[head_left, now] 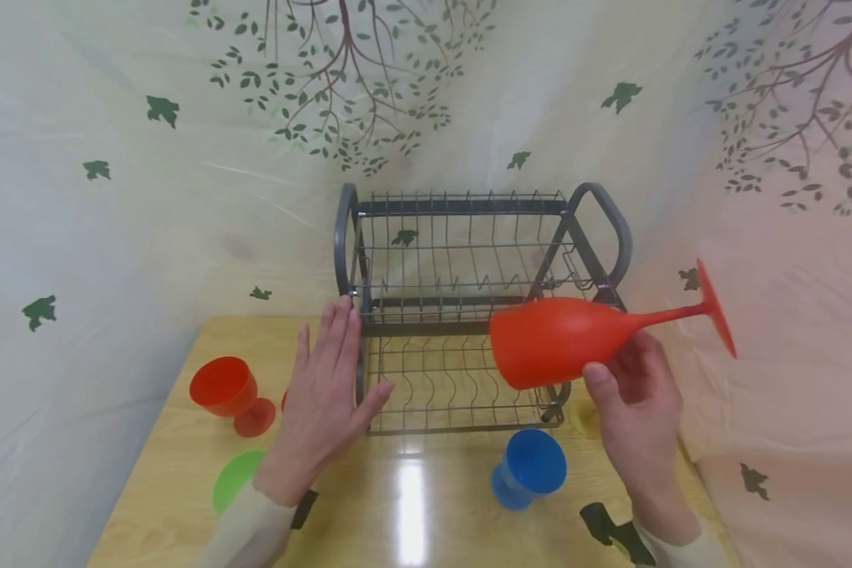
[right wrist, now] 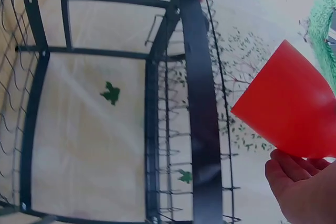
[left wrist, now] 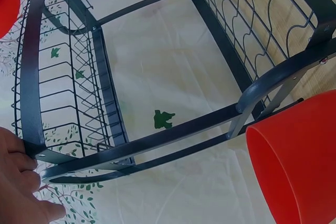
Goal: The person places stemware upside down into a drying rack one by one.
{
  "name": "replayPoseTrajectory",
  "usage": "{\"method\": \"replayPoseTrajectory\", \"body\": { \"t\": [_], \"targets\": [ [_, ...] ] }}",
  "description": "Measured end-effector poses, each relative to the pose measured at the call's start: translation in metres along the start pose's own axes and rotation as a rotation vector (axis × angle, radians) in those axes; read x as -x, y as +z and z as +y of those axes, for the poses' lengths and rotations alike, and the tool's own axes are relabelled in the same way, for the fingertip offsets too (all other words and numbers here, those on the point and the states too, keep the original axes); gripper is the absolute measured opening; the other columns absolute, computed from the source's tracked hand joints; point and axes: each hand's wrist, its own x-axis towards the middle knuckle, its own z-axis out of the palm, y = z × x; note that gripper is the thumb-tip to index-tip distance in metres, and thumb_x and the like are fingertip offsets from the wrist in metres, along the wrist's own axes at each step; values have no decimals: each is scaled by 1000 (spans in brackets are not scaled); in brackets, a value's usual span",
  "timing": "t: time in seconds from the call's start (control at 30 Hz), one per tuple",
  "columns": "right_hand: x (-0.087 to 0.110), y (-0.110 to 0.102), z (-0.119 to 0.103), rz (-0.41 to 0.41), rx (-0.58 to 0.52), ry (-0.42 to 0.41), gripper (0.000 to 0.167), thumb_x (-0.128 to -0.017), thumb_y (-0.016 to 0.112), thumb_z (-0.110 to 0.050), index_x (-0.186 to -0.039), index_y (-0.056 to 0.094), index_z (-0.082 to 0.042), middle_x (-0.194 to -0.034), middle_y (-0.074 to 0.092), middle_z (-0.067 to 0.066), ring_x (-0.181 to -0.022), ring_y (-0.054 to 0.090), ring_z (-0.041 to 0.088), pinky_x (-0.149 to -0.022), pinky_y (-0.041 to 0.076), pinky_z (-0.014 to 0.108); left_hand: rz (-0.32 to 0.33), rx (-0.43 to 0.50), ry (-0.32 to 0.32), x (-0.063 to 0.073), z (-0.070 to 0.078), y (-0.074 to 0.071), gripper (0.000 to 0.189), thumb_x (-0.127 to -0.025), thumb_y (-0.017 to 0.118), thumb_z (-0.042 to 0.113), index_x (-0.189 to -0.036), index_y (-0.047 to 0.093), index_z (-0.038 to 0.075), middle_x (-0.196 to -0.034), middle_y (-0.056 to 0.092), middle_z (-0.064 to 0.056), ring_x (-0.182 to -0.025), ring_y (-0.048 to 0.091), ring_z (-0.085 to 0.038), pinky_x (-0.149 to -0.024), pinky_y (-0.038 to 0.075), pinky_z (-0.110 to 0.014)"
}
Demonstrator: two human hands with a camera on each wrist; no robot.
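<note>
My right hand [head_left: 642, 402] holds a red plastic wine glass [head_left: 561, 341] by the lower bowl, near the stem. The glass lies on its side in the air, mouth to the left and round foot up at the right. It hangs before the right part of a dark two-tier dish rack [head_left: 426, 327]. With straight fingers, my left hand [head_left: 326, 394] touches the rack's front left upright. In the left wrist view, those fingers [left wrist: 18, 166] meet the corner of the upper tier. The right wrist view has the red bowl [right wrist: 294, 103] beside the upper tier's front bar [right wrist: 202, 114].
A blue goblet [head_left: 532, 465] stands in front of the rack. To the left are a red goblet [head_left: 223, 386] and a green item [head_left: 234, 477] partly behind my left arm. Something yellow [head_left: 585, 418] is partly hidden by my right hand. A leaf-patterned sheet [head_left: 149, 237] hangs behind the wooden table [head_left: 156, 489].
</note>
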Motion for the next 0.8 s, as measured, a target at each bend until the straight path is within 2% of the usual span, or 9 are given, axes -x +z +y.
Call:
{"method": "replayPoseTrajectory", "body": {
  "t": [0.07, 0.17, 0.37, 0.5, 0.63, 0.8],
  "targets": [
    [-11, -3, -4, 14, -21, -49, 51, -93, 71, 3, -142, 56, 1, -133, 63, 16, -119, 62, 25, -96, 53, 19, -3, 0, 0, 0, 0, -1, 91, -105, 18, 67, -162, 19, -3, -171, 16, -18, -159, 11, -34, -127, 4, -57],
    [-27, -6, -10, 43, 27, -79, 51, -94, 73, -2, -142, 58, -2, -135, 63, 16, -122, 61, 27, -98, 52, 18, -3, 3, 1, -1, -1, -1, 91, -105, 18, 67, -163, 19, -3, -171, 16, -18, -159, 11, -34, -127, 4, -57],
    [-57, -10, -21, 98, 87, -65, 51, -95, 74, -11, -143, 58, -7, -137, 61, 16, -124, 58, 29, -98, 52, 19, 10, 2, 12, -3, -2, 0, 91, -105, 19, 67, -162, 21, -4, -171, 17, -19, -158, 15, -37, -127, 5, -56],
    [-77, -9, -24, 111, 188, -48, 50, -97, 72, -18, -145, 57, -14, -140, 60, 9, -127, 57, 26, -100, 52, 21, 12, 2, 11, -3, -2, 1, 91, -105, 19, 67, -162, 21, -4, -171, 17, -19, -158, 14, -37, -127, 6, -56],
    [-94, -6, -20, 96, 271, -51, 51, -98, 70, -22, -147, 54, -19, -143, 60, 4, -128, 57, 23, -102, 52, 24, 3, 0, 1, -1, -1, 2, 91, -105, 19, 67, -161, 23, -5, -171, 17, -20, -158, 12, -36, -127, 6, -56],
    [-115, -6, -10, 36, 278, -43, 52, -98, 70, -24, -147, 53, -20, -142, 60, 3, -127, 57, 22, -101, 52, 24, -7, -7, -6, -1, 0, 2, 91, -105, 19, 67, -161, 23, -6, -170, 18, -21, -158, 11, -35, -127, 6, -55]
  ]
}}
